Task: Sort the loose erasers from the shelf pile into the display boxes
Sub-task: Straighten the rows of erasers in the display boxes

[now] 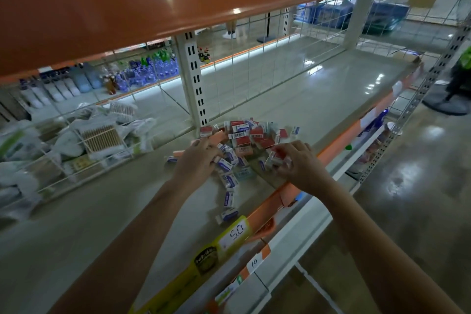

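A pile of loose erasers (pixel 246 136) in red and blue-white sleeves lies on the grey shelf (pixel 318 99), near its front edge. More blue-white erasers (pixel 228 197) trail toward me along the edge. My left hand (pixel 197 160) reaches into the pile's left side, its fingers curled round several blue-white erasers (pixel 224 163). My right hand (pixel 299 160) works at the pile's right side and pinches a small stack of erasers (pixel 274 158) with a red one on top. An orange display box (pixel 216 136) shows partly behind my left hand. The frame is blurred.
A wire basket (pixel 76 140) of cotton-bud packs stands at the left. An orange shelf (pixel 127 2) hangs low overhead. A slotted upright post (pixel 195 79) rises behind the pile. Price tags (pixel 235 231) line the shelf's front edge. A polished floor and a fan base (pixel 444 106) lie to the right.
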`<state>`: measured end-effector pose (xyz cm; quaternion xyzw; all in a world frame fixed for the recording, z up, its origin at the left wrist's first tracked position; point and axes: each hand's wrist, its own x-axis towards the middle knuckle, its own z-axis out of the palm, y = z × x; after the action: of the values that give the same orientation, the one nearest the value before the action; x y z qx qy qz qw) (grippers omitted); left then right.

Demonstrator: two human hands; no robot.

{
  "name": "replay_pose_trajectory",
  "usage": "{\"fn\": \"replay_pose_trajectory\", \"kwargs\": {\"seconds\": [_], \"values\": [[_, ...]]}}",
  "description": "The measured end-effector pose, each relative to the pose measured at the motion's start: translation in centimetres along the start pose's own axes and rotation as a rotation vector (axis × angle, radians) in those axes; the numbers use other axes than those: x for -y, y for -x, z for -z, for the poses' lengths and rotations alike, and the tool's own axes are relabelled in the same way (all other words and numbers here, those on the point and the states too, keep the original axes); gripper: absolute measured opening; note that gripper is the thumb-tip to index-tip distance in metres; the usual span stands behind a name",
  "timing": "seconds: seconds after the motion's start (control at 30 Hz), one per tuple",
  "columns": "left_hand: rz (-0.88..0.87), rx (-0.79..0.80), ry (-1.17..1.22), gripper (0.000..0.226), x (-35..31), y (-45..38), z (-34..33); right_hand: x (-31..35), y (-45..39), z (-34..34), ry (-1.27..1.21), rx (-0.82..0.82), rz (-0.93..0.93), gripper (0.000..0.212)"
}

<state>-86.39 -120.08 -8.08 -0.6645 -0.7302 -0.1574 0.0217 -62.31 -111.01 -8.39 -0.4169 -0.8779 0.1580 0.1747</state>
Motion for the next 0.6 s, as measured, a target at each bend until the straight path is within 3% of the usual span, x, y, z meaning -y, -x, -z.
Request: {"fn": "replay_pose_trajectory", "kwargs": {"seconds": [0.27,0.4,0.6], "values": [[0.018,-0.154,0.155,0.024,-1.1,3.0,1.7,2.5,1.1,0.7,-0.244,-0.136,0.229,0.046],[0.074,-0.19,0.29,0.028,-1.7,5.5,3.3,3.7,0.9,0.2,-0.294,-0.167,0.307,0.023],[0.174,-0.231,0.357,0.03,-1.2,9.8,6.2,7.2,0.3,-0.3,-0.548,0.128,0.32,0.013]]}}
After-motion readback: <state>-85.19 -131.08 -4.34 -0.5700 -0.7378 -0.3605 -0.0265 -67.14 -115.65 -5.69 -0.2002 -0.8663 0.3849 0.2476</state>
